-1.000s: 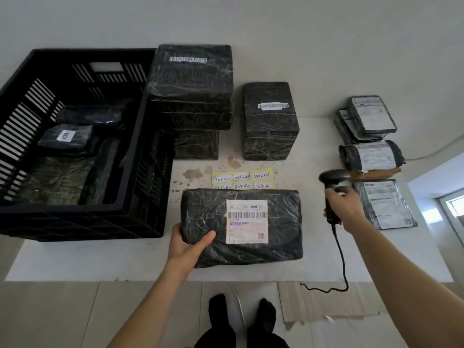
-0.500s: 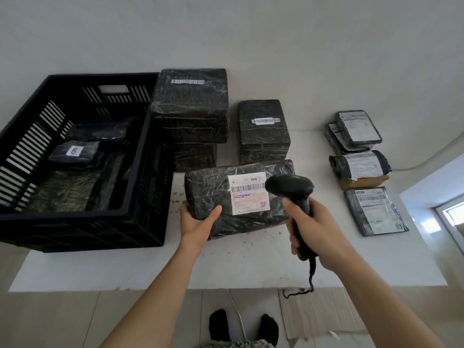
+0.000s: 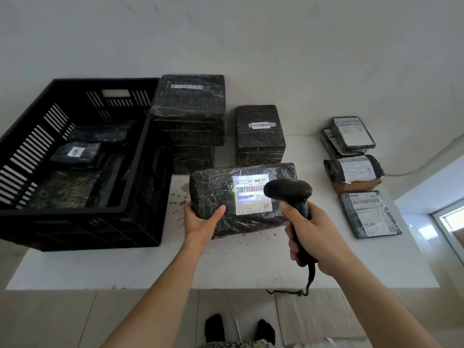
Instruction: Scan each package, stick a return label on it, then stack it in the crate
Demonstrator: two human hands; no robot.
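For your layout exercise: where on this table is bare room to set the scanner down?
Bare table runs along the near edge, below the crate and the held package. A strip lies between that package and the right-hand parcels. The back, by the stacked packages, is crowded.

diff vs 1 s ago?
Left hand tilted the package up off the table, covering the return stickers. Right hand swung the scanner left to the shipping label, now lit. Both grips, crate and other parcels unchanged.
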